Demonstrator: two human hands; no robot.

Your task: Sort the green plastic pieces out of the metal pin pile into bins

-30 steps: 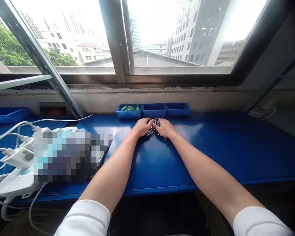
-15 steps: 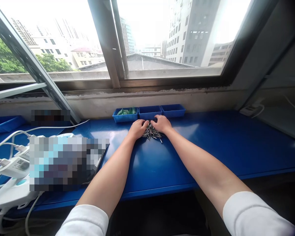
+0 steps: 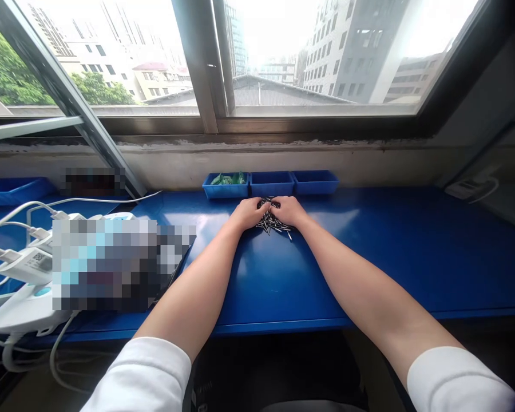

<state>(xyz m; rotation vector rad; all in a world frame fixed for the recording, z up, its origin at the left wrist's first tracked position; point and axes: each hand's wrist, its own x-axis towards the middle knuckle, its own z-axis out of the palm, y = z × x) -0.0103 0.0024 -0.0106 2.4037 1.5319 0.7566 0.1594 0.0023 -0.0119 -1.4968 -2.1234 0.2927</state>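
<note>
Blue tabletop [image 3: 278,292], blue bins [image 3: 272,188]; slim pieces [image 3: 271,222] black and silver; sleeves [image 3: 148,369] white.

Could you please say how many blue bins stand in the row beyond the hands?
3: left bin with green material, middle bin behind the metal pieces, right bin alongside.

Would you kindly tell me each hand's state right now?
Left hand: curved against the left of the thin, shiny pieces; whether it grips any cannot be told.
Right hand: curved against their right; grip cannot be told either.
</note>
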